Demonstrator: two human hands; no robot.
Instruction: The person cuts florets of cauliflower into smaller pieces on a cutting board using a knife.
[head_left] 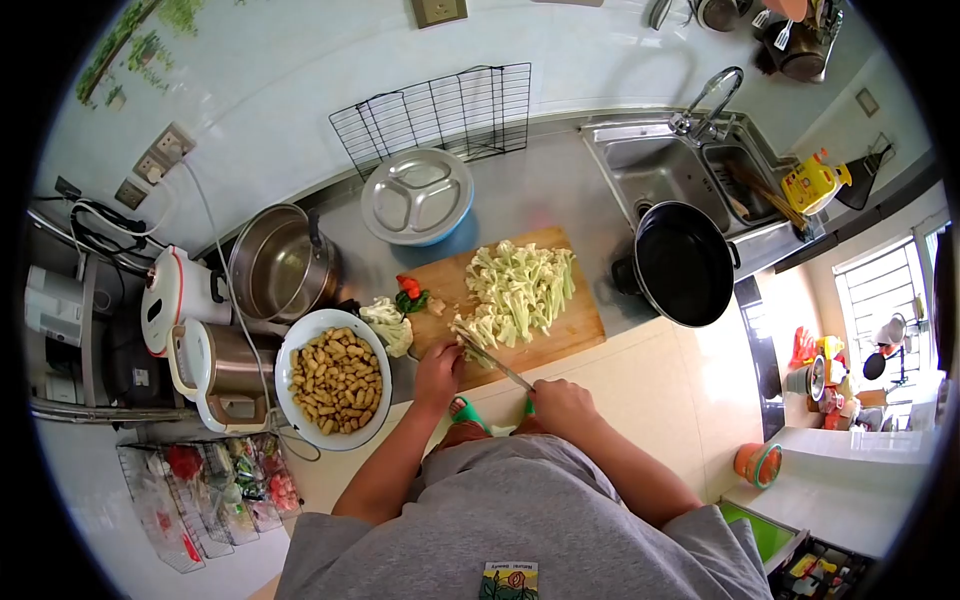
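My right hand [563,405] is closed around the handle of a knife [500,367], whose blade points up and left across the near edge of a wooden cutting board [585,325]. Beside the blade's tip, my left hand [440,372] has its fingers curled over a piece of cauliflower [474,352], partly hidden by the hand and blade. A heap of cut cauliflower [520,290] covers much of the board. Red and green peppers [410,293] lie at the board's left side, and a larger cauliflower chunk [386,327] sits just off its left edge.
A white bowl of peanuts [335,380] stands left of my left hand, near a steel pot [285,265] and a rice cooker [225,370]. Behind the board is a lidded blue container [418,200]. A black pan [685,265] stands right, before the sink [655,165].
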